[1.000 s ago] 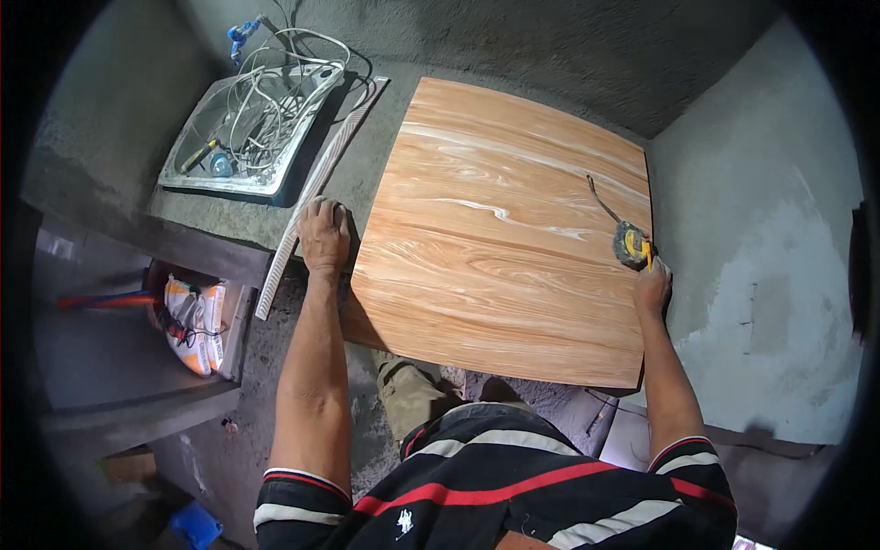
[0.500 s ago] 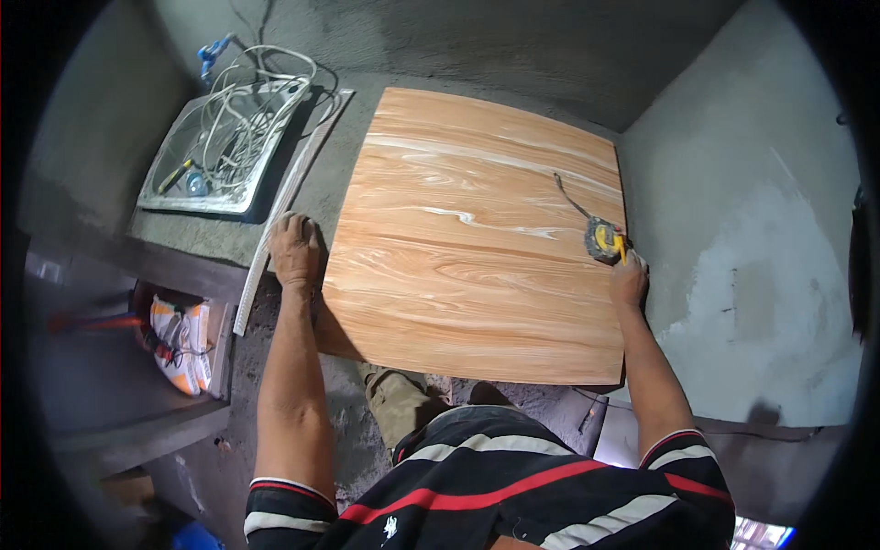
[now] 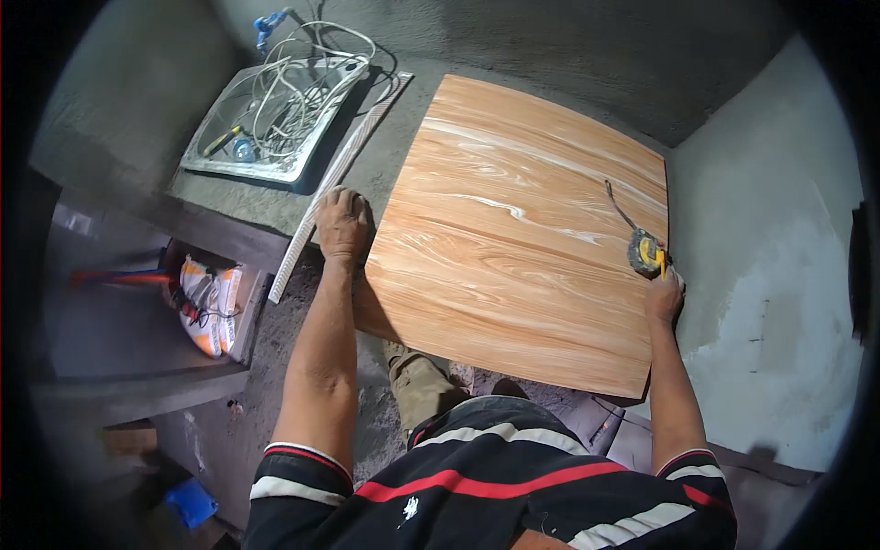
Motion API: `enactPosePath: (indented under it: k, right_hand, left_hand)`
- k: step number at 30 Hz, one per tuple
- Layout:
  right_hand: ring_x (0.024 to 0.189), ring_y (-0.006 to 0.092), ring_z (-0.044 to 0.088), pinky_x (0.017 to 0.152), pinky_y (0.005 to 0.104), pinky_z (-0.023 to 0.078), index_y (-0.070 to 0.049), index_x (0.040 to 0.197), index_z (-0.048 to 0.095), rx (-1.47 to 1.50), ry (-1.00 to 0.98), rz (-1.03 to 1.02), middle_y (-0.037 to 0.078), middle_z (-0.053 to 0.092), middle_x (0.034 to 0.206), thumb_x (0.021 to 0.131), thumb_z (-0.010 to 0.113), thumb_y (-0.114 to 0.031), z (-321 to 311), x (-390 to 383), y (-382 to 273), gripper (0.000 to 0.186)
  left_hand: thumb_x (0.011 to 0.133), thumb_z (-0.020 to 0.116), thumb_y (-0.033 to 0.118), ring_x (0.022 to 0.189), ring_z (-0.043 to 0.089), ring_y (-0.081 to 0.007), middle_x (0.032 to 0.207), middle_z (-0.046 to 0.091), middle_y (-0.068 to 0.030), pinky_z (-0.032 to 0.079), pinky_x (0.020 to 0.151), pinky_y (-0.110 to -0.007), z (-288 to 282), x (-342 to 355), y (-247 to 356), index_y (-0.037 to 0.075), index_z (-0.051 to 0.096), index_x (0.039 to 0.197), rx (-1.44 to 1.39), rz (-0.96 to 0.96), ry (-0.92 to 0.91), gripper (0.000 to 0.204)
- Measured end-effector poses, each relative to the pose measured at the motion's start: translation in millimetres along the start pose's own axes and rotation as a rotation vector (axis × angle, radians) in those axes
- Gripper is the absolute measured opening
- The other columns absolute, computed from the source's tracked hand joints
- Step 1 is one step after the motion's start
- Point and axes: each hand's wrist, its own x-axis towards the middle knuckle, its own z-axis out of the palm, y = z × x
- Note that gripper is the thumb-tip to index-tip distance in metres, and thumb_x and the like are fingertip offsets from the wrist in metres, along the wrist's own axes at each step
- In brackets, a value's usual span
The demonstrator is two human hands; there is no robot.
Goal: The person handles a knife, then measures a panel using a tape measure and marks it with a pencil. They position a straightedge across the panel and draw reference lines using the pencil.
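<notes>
A large flat tile or panel [image 3: 513,238] with an orange-brown wood-grain pattern and white streaks lies before me. My left hand [image 3: 341,225] rests at its left side with curled fingers, close to a long, narrow pale strip [image 3: 339,168]; what lies under the fingers is hidden. At the panel's right edge is my right hand [image 3: 665,295], its fingers closed around a thin yellow pencil-like stick [image 3: 662,266]. Just beyond that hand, a black and yellow tape measure [image 3: 645,252] sits on the panel, with a dark strap [image 3: 619,203] trailing from it.
A white-rimmed basin [image 3: 293,174] at the far left holds coiled pale cable [image 3: 275,110] and small tools, under a blue tap [image 3: 268,32]. Rough grey walls stand behind and to the right [image 3: 770,229]. Below left, an opening holds a white and orange sack [image 3: 206,307].
The whole view has shifted, so the panel and basin appear further right. Both hands keep their places beside the panel, and the tape measure still lies near my right hand.
</notes>
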Motion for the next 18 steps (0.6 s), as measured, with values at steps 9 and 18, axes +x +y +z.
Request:
enactPosePath:
  k: [9, 18]
  right_hand:
    - [0.114, 0.0377, 0.063, 0.098, 0.0465, 0.05, 0.004, 0.119, 0.069, -0.057, -0.007, 0.029, 0.021, 0.071, 0.115, 0.094, 0.058, -0.013, 4, 1, -3, 0.032]
    - [0.108, 0.0427, 0.063, 0.095, 0.0484, 0.05, 0.007, 0.115, 0.069, -0.005, 0.014, -0.033, 0.025, 0.071, 0.11, 0.092, 0.058, -0.008, 7, 1, 2, 0.029]
  left_hand:
    - [0.091, 0.068, 0.023, 0.109, 0.059, -0.0349, 0.108, 0.065, -0.011, 0.044, 0.095, -0.048, -1, 0, -7, 0.01, 0.066, 0.099, -0.013, -0.007, -0.001, 0.015]
    - [0.089, 0.069, 0.022, 0.108, 0.061, -0.0355, 0.106, 0.066, -0.0116, 0.046, 0.095, -0.048, 1, -2, -9, 0.009, 0.068, 0.097, -0.012, 0.004, 0.056, 0.015]
